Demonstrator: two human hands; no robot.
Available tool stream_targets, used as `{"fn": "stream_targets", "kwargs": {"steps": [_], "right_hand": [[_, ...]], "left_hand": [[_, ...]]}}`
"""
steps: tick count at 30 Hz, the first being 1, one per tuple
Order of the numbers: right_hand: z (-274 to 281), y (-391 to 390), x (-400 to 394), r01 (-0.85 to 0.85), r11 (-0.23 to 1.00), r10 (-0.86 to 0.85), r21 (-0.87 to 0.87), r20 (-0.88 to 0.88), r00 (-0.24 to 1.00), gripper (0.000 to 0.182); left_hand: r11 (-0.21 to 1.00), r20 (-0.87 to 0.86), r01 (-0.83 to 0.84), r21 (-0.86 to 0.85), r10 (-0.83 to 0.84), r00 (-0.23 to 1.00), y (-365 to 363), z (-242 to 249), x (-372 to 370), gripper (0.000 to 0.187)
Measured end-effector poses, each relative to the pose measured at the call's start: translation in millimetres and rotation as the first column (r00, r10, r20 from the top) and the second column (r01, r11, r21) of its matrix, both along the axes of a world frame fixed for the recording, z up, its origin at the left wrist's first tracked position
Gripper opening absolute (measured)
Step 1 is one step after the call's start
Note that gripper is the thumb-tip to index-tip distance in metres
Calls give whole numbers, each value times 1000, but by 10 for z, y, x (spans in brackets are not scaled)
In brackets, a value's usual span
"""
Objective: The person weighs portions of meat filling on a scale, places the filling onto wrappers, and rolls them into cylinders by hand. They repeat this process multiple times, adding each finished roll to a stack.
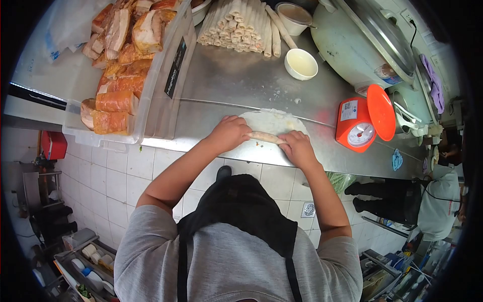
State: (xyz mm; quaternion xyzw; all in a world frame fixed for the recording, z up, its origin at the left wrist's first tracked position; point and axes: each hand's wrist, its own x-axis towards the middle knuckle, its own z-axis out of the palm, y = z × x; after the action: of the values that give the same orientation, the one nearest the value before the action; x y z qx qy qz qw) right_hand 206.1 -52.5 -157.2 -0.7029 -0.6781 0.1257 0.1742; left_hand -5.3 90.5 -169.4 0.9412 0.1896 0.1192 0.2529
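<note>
A partly rolled spring roll (265,137) lies along the near edge of a round, pale wrapper (274,119) on the steel table. My left hand (230,134) has its fingers closed on the roll's left end. At the other end, my right hand (298,147) grips the roll between thumb and fingers. Small crumbs of filling lie just below the roll. Beyond the wrapper, a small white bowl (301,64) holds something pale. A large stack of spring rolls (235,25) is piled at the back of the table.
A clear plastic bin (162,95) of browned roast meat (118,103) stands at left. To the right are an orange kitchen scale (358,126), a large lidded pot (347,45) and a blue cloth (397,160). Another person (435,206) stands at far right.
</note>
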Motion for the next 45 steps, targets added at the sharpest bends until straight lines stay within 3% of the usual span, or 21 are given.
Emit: {"fn": "stream_targets", "kwargs": {"steps": [5, 8, 11, 14, 17, 21, 24, 30, 34, 36, 39, 45], "right_hand": [[-60, -89, -34, 25, 997, -27, 71, 17, 1000, 20], [-35, -20, -20, 169, 985, -172, -31, -128, 977, 15], [29, 64, -125, 285, 955, -279, -85, 68, 958, 13], [-78, 127, -215, 221, 947, -276, 234, 234, 932, 18], [-83, 189, -317, -7, 966, 6, 258, 3, 1000, 24], [-168, 255, -251, -20, 971, 25, 239, -17, 1000, 26], [-167, 284, -204, -25, 984, 36, 175, -61, 997, 24], [65, 347, -257, 1, 999, 4, 38, -125, 992, 29], [-4, 291, -245, 33, 999, -31, 43, -33, 999, 31], [58, 208, -75, 18, 994, -16, 104, -20, 1000, 30], [65, 24, 193, 6, 1000, -7, -24, -28, 1000, 29], [83, -12, 349, -113, 994, 112, -11, -55, 992, 24]], "left_hand": [[989, 56, -144, 36, 142, 988, -159, 0, -84, 22], [975, 111, -221, 16, 218, 970, -130, -27, -63, 19], [970, 120, -236, 57, 228, 966, -52, -58, -45, 16], [963, 168, -224, 152, 198, 966, -10, -68, -40, 15], [956, 151, -218, 198, 190, 970, 22, -45, -20, 19], [913, 259, -268, 309, 190, 947, -75, -133, 141, 23], [973, 272, -132, 190, 77, 959, -189, -193, 260, 24], [996, 149, -89, 19, 85, 985, -99, -165, 280, 20], [997, 100, -64, -30, 67, 993, -57, -91, 287, 18], [995, 83, -82, -48, 86, 993, -65, -69, 289, 18], [989, -4, -146, -12, 146, 989, -121, 33, 298, 19], [983, -93, -183, -11, 182, 979, -148, 143, 339, 18]]}}
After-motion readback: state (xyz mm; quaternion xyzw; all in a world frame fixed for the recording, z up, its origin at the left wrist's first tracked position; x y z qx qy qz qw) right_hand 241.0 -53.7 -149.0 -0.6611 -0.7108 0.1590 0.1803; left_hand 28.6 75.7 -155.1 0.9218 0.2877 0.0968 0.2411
